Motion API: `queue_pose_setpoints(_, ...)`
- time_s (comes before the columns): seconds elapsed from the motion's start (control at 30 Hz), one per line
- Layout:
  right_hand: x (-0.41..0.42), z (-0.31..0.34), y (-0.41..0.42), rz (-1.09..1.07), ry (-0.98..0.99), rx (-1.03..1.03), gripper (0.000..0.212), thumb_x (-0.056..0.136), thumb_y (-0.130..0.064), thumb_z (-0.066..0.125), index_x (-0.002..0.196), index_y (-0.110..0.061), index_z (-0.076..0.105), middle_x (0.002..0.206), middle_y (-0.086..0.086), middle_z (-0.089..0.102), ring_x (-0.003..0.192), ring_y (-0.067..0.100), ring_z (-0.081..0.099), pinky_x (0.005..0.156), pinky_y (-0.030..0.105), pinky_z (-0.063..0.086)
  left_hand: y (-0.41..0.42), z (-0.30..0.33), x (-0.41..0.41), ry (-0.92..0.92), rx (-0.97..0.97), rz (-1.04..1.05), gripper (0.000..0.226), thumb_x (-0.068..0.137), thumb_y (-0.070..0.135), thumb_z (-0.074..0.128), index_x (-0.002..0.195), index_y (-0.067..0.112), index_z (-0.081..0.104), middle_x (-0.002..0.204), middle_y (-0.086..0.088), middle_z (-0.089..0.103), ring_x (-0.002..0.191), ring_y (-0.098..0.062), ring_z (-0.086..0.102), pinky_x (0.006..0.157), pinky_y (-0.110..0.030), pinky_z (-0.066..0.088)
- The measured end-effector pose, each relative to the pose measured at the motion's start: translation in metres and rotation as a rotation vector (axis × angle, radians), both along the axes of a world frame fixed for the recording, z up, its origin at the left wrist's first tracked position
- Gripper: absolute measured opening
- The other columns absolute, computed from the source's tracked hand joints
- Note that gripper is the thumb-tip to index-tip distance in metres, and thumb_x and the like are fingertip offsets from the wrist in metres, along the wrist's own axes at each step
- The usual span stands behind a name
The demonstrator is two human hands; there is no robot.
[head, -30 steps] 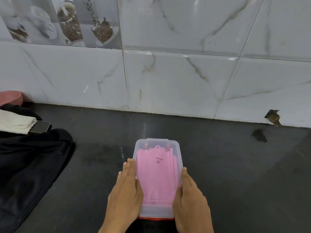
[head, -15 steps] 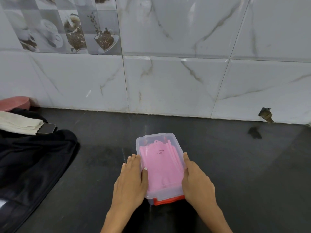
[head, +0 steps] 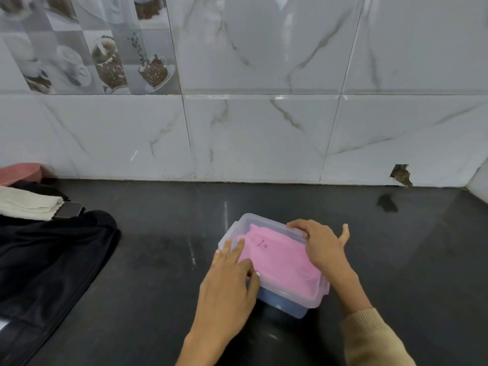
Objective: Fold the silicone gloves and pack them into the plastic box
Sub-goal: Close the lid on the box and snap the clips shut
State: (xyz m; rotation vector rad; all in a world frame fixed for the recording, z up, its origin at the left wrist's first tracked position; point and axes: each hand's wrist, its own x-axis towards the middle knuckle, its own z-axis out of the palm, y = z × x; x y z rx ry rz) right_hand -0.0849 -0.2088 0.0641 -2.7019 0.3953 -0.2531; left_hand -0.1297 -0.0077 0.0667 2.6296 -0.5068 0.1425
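A clear plastic box point(head: 295, 309) with its lid on sits on the dark counter, turned at an angle. Folded pink silicone gloves point(head: 280, 257) show through the lid, with a small dark mark on the top one. My left hand point(head: 229, 283) lies on the box's left side, fingers flat on the lid and thumb on its edge. My right hand point(head: 322, 244) grips the far right corner of the lid, little finger sticking out.
A black cloth point(head: 45, 265) covers the counter at the left, with a folded white towel point(head: 26, 203), a dark phone-like slab point(head: 70, 208) and a pink bowl point(head: 19, 173) behind it. The tiled wall point(head: 264, 133) runs along the back.
The box has been turned and slid away from me, and the red part under its near end no longer shows. My right hand moved from the side up to the far corner of the lid.
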Motion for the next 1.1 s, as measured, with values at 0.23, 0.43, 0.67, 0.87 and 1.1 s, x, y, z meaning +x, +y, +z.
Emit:
queue_pose_setpoints(0.23, 0.012, 0.001, -0.012, 0.178, -0.003, -0.074, 0.058, 0.084, 0.008, 0.034, 0.108, -0.041, 0.055, 0.12, -0.014, 0.054, 0.136, 0.015, 0.031, 0.107, 0.061, -0.018, -0.026, 0.003, -0.016, 0.062, -0.028, -0.209, 0.024, 0.093, 0.048, 0.041, 0.084, 0.032, 0.056, 0.153, 0.026, 0.02, 0.143, 0.002, 0.006, 0.114, -0.019, 0.013)
queue_pose_setpoints(0.43, -0.011, -0.011, -0.003, 0.154, -0.024, -0.156, 0.048, 0.1, -0.017, 0.03, 0.146, -0.029, 0.023, 0.158, -0.006, 0.018, 0.147, 0.016, 0.004, 0.114, 0.046, -0.013, -0.028, 0.001, -0.018, 0.056, -0.014, -0.165, 0.03, 0.092, 0.05, 0.04, 0.101, 0.032, 0.061, 0.15, 0.028, 0.027, 0.143, 0.003, 0.014, 0.113, -0.015, 0.009)
queue_pose_setpoints(0.67, -0.038, -0.022, 0.008, 0.185, 0.051, -0.093, 0.058, 0.098, -0.047, 0.023, 0.149, -0.021, 0.013, 0.16, -0.005, 0.002, 0.147, 0.013, 0.001, 0.116, 0.029, -0.006, -0.021, -0.011, -0.016, 0.085, -0.014, -0.171, 0.029, 0.091, 0.053, 0.04, 0.107, 0.041, 0.061, 0.147, 0.032, 0.029, 0.142, 0.005, 0.011, 0.11, -0.012, 0.001)
queue_pose_setpoints(0.87, -0.038, -0.025, 0.011, 0.178, 0.076, -0.177, 0.06, 0.097, -0.049, 0.015, 0.15, -0.023, 0.001, 0.16, -0.006, -0.006, 0.147, 0.013, -0.004, 0.116, 0.029, -0.007, -0.029, -0.036, -0.018, 0.006, -0.87, 0.159, 0.037, 0.081, 0.015, 0.071, 0.108, 0.04, 0.064, 0.137, 0.035, 0.038, 0.13, 0.023, 0.023, 0.113, -0.014, 0.016)
queue_pose_setpoints(1.1, -0.037, -0.026, 0.011, 0.181, 0.099, -0.215, 0.061, 0.097, -0.05, 0.009, 0.148, -0.023, -0.011, 0.158, -0.006, -0.015, 0.146, 0.013, -0.012, 0.111, 0.028, -0.015, -0.027, -0.061, 0.008, 0.635, -1.449, 0.66, 0.088, 0.069, 0.021, 0.078, 0.144, 0.015, 0.032, 0.145, -0.003, 0.044, 0.128, -0.02, 0.047, 0.099, -0.032, 0.038)
